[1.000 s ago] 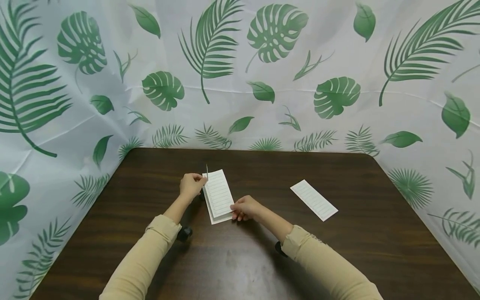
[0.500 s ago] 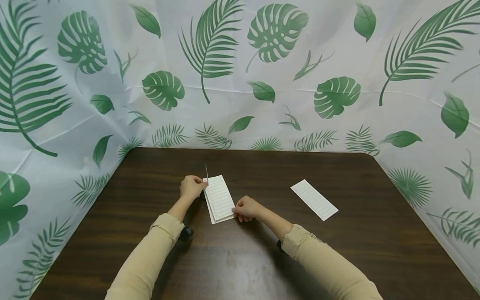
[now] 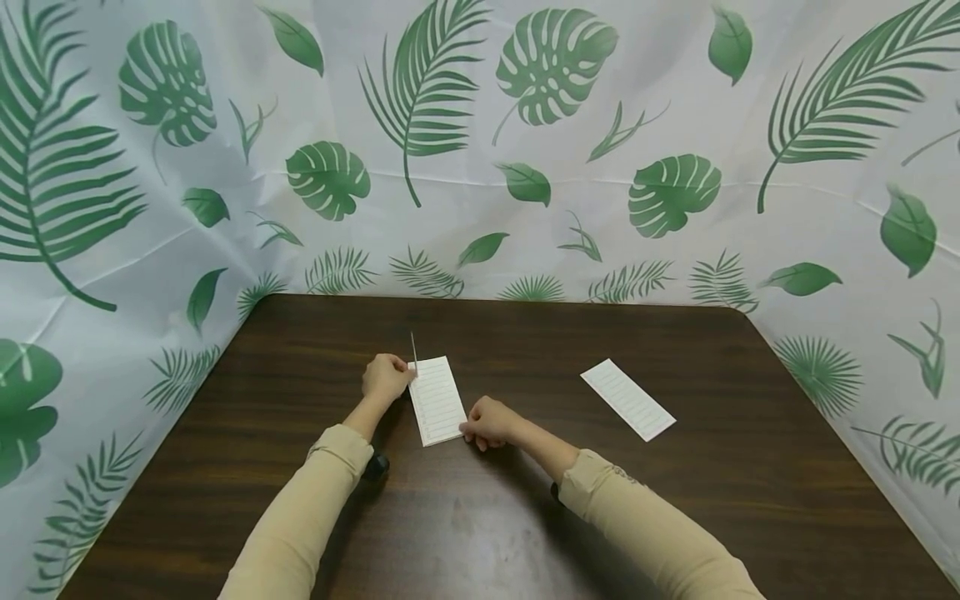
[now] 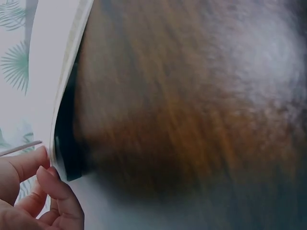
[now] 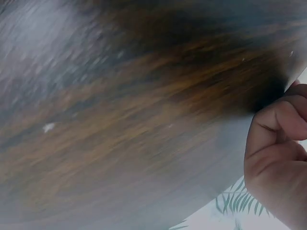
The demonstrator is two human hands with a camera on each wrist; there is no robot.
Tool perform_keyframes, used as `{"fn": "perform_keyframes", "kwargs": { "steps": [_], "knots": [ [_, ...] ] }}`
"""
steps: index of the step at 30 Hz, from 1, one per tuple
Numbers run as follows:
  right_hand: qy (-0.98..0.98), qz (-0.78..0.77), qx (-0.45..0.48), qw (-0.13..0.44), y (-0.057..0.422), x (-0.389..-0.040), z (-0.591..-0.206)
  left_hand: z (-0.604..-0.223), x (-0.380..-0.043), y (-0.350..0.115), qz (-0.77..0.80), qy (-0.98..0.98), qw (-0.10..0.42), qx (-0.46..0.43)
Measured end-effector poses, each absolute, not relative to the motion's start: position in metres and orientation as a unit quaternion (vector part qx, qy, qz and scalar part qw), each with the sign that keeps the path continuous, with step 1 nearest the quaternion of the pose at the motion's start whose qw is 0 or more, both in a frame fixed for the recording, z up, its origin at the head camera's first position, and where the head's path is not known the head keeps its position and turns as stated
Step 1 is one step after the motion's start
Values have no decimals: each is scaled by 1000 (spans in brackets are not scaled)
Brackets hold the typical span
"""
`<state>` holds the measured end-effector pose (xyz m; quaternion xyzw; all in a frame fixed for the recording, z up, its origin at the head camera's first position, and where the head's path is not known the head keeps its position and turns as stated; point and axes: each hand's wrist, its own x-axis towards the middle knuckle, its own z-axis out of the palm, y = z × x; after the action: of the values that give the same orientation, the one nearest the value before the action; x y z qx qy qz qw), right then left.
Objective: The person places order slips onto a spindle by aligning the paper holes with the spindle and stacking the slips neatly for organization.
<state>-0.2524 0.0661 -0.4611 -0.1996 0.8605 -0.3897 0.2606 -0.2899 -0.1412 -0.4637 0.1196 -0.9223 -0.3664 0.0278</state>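
Note:
Two stacked white lined paper sheets [image 3: 438, 404] lie nearly aligned, left of the table's middle. My left hand [image 3: 386, 378] pinches their upper left edge between thumb and fingers. A thin pale stick-like thing [image 3: 413, 348] juts up from those same fingertips; its kind is hidden by its thinness. In the left wrist view the sheets' edge [image 4: 57, 91] curves up from the fingertips. At the lower right corner of the sheets, my right hand [image 3: 491, 423] pinches with thumb and curled fingers. The right wrist view shows the curled hand [image 5: 280, 139], its fingertips mostly out of frame.
Another white lined sheet [image 3: 628, 400] lies slanted on the right of the dark wooden table [image 3: 525, 342]. A white curtain [image 3: 465, 192] with green leaf prints hangs behind the table and along its sides.
The upper sheet has slid down toward me, so its lower edge now nearly meets the one beneath. My left hand has moved slightly closer with it; the right hand barely shifted.

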Motion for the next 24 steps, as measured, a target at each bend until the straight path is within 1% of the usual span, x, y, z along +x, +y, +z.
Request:
{"fn": "perform_keyframes", "kwargs": {
  "steps": [6,11,18,24],
  "knots": [
    [856,-399,-181,273,62,-252,-461,-469,-290,-139,-352,-926,41,128],
    [857,-394,-166,286,61,-255,-459,-466,-290,-140,-362,-923,35,127],
    [852,-389,-156,315,62,-257,-460,-473,-292,-142,-386,-917,4,104],
    [855,-398,-152,295,60,-252,-462,-474,-296,-146,-463,-876,-41,126]
  ]
}}
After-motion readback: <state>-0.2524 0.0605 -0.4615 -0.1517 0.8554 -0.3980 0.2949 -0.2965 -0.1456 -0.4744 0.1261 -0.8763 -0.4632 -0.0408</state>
